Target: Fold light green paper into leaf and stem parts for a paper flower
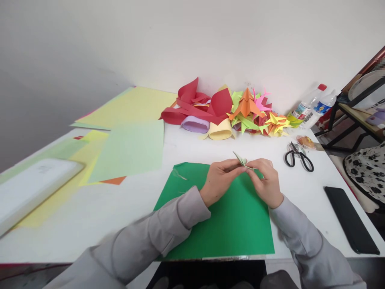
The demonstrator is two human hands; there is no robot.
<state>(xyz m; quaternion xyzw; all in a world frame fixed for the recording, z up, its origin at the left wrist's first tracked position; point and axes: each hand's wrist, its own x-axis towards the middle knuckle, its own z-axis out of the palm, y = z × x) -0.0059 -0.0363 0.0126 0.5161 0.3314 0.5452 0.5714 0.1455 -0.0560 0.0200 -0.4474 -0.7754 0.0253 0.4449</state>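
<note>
My left hand (219, 180) and my right hand (265, 181) meet over a dark green paper sheet (222, 224) on the white table (144, 204). Both pinch a small, pale green folded paper piece (242, 161) between thumbs and fingertips; one pointed tip sticks up above the fingers. Grey sleeves cover both forearms. Most of the folded piece is hidden by my fingers.
A heap of coloured folded paper figures (243, 112) lies by the wall. Light green and yellow sheets (129, 148) spread at the left, beside a white flat object (33, 188). Black scissors (298, 156), two plastic bottles (313, 105) and a black phone (350, 218) sit to the right.
</note>
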